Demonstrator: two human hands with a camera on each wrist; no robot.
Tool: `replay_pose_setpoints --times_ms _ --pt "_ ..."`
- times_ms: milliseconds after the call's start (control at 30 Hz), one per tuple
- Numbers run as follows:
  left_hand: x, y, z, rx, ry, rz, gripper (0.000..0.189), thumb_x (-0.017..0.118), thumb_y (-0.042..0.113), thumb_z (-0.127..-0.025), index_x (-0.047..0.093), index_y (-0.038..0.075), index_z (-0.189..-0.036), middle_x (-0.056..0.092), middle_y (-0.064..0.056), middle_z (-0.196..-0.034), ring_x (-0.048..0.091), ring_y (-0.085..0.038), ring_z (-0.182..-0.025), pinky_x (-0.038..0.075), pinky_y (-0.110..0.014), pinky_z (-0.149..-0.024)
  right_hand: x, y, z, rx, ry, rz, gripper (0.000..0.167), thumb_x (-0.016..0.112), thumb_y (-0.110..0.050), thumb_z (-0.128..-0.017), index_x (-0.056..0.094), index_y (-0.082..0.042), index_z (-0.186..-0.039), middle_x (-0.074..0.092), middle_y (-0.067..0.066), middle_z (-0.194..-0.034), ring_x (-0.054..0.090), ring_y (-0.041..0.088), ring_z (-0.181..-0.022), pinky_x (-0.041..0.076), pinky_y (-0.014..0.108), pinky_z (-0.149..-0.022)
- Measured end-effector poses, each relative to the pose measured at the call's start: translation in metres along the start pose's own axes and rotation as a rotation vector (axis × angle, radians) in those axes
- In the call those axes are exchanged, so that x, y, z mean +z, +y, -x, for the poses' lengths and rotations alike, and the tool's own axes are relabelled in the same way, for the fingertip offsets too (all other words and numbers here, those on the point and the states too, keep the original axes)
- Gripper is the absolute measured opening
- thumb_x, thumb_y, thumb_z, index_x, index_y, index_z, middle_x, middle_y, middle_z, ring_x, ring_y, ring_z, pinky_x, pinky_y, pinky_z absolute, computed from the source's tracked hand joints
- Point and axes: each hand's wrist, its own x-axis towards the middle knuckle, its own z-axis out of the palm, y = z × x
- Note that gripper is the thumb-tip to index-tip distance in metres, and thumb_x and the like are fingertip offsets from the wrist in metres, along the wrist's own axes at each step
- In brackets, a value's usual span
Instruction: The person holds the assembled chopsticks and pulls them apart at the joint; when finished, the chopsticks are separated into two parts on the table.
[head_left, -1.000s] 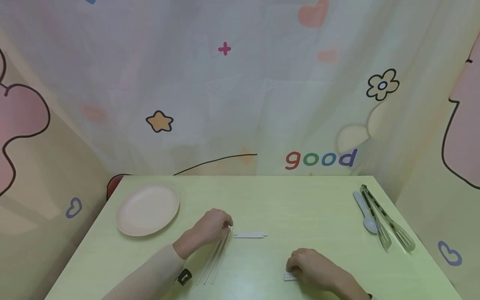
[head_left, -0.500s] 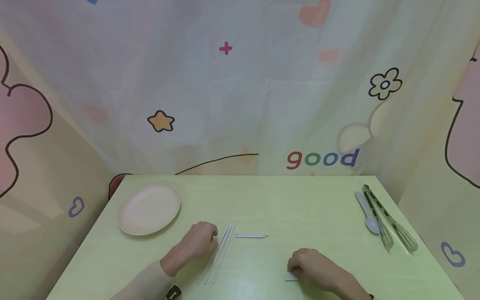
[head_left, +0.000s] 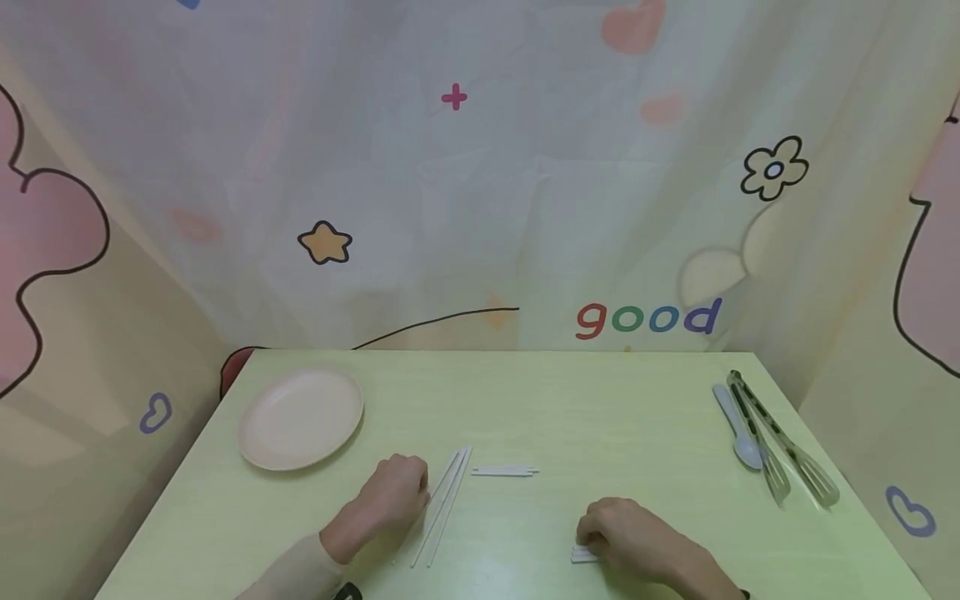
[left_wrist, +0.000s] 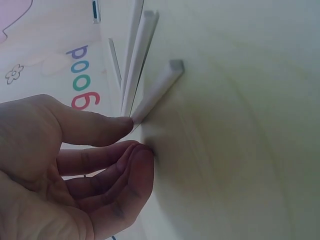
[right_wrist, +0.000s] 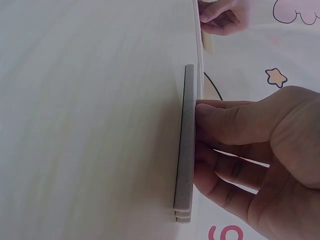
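Observation:
In the head view, several long thin white sticks lie slanted on the table left of centre, and one long white stick (head_left: 450,507) shows plainly. My left hand (head_left: 393,492) is at the leftmost one, covering part of it. The left wrist view shows my thumb against this square-ended stick (left_wrist: 160,87), fingers curled beneath it; the exact contact is partly hidden. My right hand (head_left: 630,533) holds several short white sticks (right_wrist: 185,145) lying side by side at the table's front right, thumb and fingertips against them. Another row of short white sticks (head_left: 504,472) lies crosswise between the hands.
A pale round plate (head_left: 302,419) stands at the table's back left. Along the right edge lie a light blue spoon (head_left: 738,433) and metal tongs (head_left: 783,446). A patterned curtain (head_left: 420,183) hangs behind the table (head_left: 585,417).
My left hand has come away from the far ends of the long sticks, moving left and nearer to me along the leftmost stick. The right hand stays with the short sticks.

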Motion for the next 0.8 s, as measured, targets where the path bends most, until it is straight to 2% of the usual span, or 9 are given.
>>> replay_pose_setpoints --times_ms 133,233,633,800 --pt "0.0031 0.0007 0.0021 0.007 0.004 0.023 0.022 0.059 -0.003 -0.079 0.055 0.009 -0.060 0.047 0.006 -0.054 0.039 -0.007 -0.046 0.030 -0.020 -0.040 -0.0001 0.0002 0.0007 0.004 -0.005 -0.003 0.020 0.068 -0.001 -0.085 0.074 -0.020 -0.085 0.067 -0.014 -0.085 0.061 0.001 -0.081 0.053 0.027 -0.075" --pt "0.0049 0.0016 0.0036 0.018 0.022 0.021 0.032 0.055 -0.006 -0.076 0.043 0.014 -0.055 0.032 0.009 -0.049 0.028 -0.005 -0.042 0.021 -0.017 -0.038 -0.0002 0.0002 0.0008 0.003 -0.004 -0.002 0.021 0.068 0.000 -0.085 0.074 -0.020 -0.086 0.067 -0.014 -0.085 0.061 0.001 -0.081 0.053 0.027 -0.074" --pt "0.0047 -0.0043 0.0056 0.017 0.072 0.014 0.028 0.056 -0.006 -0.077 0.048 0.012 -0.056 0.039 0.007 -0.052 0.033 -0.006 -0.044 0.023 -0.017 -0.038 0.0012 0.0009 -0.0006 0.019 0.003 -0.002 0.020 0.068 0.000 -0.084 0.074 -0.019 -0.084 0.066 -0.015 -0.082 0.059 -0.002 -0.079 0.052 0.025 -0.073" --pt "0.0024 -0.0041 0.0089 0.018 0.065 0.062 0.018 0.060 -0.001 -0.077 0.057 0.007 -0.062 0.046 0.004 -0.054 0.036 -0.006 -0.043 0.027 -0.017 -0.039 0.0017 0.0017 -0.0006 0.004 0.011 0.000 0.021 0.068 0.001 -0.083 0.074 -0.019 -0.083 0.066 -0.015 -0.082 0.059 -0.002 -0.079 0.052 0.024 -0.071"
